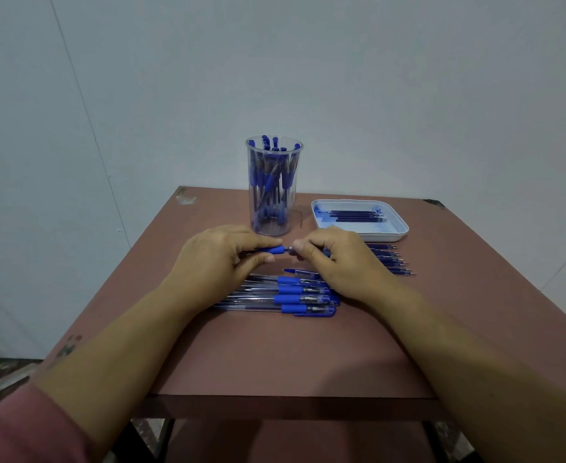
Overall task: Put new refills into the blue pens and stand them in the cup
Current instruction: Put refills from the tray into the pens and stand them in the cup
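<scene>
Left hand [221, 259] grips pen [276, 250], right hand [338, 259] pinches its tip.
Refill swap; next I probably twist it.

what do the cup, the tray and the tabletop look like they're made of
Cup: clear glossy plastic, probably; the pens inside show through its wall. Tray: white plastic, it seems, smooth with rounded moulded corners. Tabletop: matte reddish-brown board, perhaps laminate or paint; chipped at the far corners.
</scene>
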The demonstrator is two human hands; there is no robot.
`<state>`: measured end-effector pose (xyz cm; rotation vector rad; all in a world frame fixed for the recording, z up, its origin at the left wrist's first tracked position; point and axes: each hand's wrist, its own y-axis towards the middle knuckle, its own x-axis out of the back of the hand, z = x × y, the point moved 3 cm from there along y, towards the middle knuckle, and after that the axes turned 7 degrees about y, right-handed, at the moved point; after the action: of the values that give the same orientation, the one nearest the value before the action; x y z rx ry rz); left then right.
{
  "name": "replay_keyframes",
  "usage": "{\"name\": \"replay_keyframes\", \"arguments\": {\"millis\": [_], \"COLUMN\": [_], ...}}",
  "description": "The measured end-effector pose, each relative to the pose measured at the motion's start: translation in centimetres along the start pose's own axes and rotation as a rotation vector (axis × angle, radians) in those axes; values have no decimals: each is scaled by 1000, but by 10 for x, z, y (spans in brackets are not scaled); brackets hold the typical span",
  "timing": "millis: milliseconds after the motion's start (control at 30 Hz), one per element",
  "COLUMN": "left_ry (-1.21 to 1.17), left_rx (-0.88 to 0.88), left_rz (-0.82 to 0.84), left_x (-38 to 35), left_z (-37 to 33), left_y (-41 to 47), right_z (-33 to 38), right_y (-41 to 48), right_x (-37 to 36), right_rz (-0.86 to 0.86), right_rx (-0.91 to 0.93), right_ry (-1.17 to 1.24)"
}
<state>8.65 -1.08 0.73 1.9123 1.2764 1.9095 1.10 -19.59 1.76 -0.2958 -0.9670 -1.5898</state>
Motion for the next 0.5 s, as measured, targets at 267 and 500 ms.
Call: {"name": "replay_keyframes", "arguments": {"millis": [267, 500], "left_ry": [-13, -32], "left_rx": [4, 43], "left_rz": [3, 37], "left_x": [0, -3], "left_z": [0, 2], "left_y": [0, 0], "right_z": [0, -4], "right_y": [-1, 2], "right_x": [1, -3], "right_rz": [-10, 10], "right_rx": [-8, -3], "right_ry": [74, 42]}}
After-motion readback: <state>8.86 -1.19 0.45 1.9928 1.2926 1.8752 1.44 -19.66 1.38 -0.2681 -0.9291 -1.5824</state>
